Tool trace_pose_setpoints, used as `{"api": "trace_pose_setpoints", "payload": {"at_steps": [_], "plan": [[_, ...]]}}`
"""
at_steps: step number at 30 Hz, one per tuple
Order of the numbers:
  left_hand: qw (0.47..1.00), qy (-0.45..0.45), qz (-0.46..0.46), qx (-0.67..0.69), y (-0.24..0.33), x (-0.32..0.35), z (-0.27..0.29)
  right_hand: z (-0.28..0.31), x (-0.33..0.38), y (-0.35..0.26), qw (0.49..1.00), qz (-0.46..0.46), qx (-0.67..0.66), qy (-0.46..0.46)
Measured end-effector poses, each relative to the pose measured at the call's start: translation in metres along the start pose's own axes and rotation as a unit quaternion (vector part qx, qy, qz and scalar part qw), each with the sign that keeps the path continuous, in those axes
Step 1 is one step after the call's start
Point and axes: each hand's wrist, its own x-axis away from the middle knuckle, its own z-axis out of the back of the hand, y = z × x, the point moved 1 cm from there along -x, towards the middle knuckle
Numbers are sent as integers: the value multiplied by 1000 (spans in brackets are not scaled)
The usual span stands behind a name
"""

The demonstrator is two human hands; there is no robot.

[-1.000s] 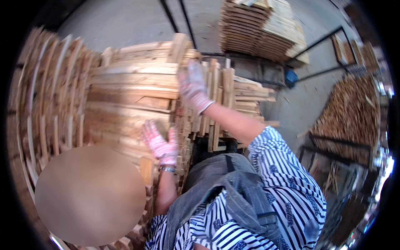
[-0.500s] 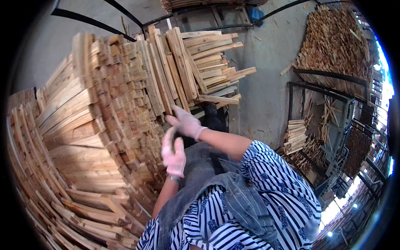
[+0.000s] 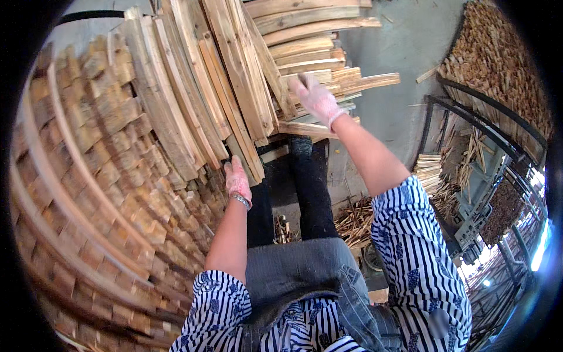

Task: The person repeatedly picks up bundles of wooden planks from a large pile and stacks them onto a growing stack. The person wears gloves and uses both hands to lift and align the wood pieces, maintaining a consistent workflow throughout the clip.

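Both of my hands wear pale, pinkish-white work gloves. My left hand (image 3: 237,180) is at the near ends of long wooden strips (image 3: 237,138), fingers stretched forward against the wood; it grips nothing that I can see. My right hand (image 3: 319,102) reaches farther out, over the short wooden pieces (image 3: 319,56) lying crosswise at the right of the pile. Its fingers are apart, and part of the thumb side is hard to make out. Just below it one pale strip (image 3: 308,129) sticks out to the right.
A tall stack of wooden pieces (image 3: 111,158) fills the left side, blurred toward the rim. Another large wood stack (image 3: 498,64) stands far right, by a dark metal frame (image 3: 469,120). Wood scraps (image 3: 356,220) lie on the floor near my legs.
My hands have parted from close together: the right moved forward and right over the crosswise pieces, the left to the strip ends. My view has come nearer to the pile.
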Motion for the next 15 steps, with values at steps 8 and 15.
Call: {"api": "trace_pose_setpoints", "payload": {"at_steps": [8,15], "plan": [[992,-76,-36,95,-4,-14,-36,-114,-68,-22,987,-15,-19,161],[984,-72,-83,143,28,0,-43,-89,-70,-6,991,53,-124,21]]}}
